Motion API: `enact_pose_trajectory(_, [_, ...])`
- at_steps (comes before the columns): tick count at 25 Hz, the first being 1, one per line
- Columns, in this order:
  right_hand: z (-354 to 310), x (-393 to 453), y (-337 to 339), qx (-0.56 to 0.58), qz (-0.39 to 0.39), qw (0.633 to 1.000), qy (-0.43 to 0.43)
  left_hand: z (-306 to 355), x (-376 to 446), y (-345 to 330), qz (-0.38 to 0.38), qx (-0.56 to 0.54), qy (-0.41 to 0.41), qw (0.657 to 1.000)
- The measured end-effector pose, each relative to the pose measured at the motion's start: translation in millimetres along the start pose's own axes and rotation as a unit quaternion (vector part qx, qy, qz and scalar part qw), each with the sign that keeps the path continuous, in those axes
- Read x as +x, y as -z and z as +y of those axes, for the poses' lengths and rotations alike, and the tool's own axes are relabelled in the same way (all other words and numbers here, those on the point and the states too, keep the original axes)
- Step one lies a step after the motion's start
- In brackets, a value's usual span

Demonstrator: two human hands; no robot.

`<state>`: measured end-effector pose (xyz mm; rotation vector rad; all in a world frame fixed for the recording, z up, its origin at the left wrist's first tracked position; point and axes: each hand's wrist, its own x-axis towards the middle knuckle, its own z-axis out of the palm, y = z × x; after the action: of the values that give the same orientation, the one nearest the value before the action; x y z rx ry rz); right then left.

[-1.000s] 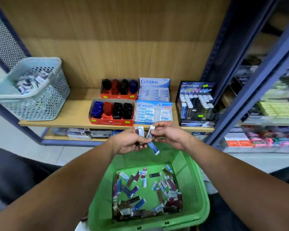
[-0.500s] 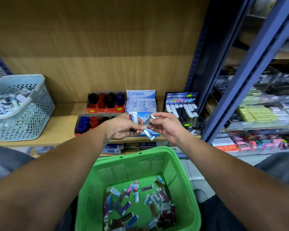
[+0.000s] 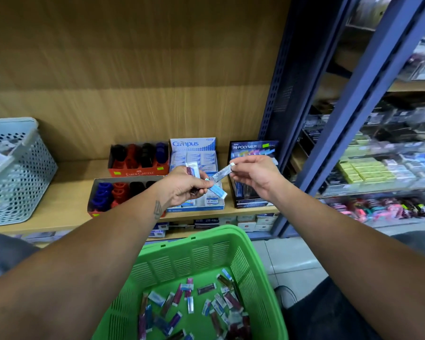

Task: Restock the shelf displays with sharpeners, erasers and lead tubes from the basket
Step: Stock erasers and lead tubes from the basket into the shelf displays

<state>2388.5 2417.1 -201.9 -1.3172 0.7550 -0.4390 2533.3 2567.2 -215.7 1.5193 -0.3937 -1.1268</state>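
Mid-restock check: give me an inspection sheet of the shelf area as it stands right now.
Surface: wooden shelf, bare stretch left of the displays.
Job's things: green basket with loose lead tubes; two Faber-Castell sharpener boxes, Campus eraser box, Pilot box, Hi-Polymer display.
Clutter: grey perforated basket of small packs at shelf left.
Grippers: left hand grips several tubes; right hand pinches one silver tube.
Cables: nothing seen.
Surroundings: blue shelf uprights; neighbouring stocked shelves, blurred.
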Motion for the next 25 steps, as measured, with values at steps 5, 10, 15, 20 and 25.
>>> enact_pose_trajectory(5, [-9, 27, 45, -0.163, 0.08, 0.981, 0.07, -8, 17, -18, 0.016, -0.025, 0.038, 0.999])
enact_pose_trajectory(10, [-7, 43, 81, -0.398, 0.114, 0.906, 0.094, -17, 30, -53, -0.052, -0.103, 0.057, 0.992])
enact_pose_trajectory(15, [-10, 51, 79, -0.487, 0.121, 0.857, 0.117, -24, 38, -64, -0.035, -0.093, 0.049, 0.994])
enact_pose_trajectory(20, [0, 59, 69, -0.513, 0.085, 0.848, 0.107, -35, 44, -57, 0.008, -0.089, 0.049, 0.995])
enact_pose_trajectory(25, [2, 63, 59, -0.509, 0.065, 0.854, 0.092, -37, 44, -51, 0.024, -0.08, 0.05, 0.995])
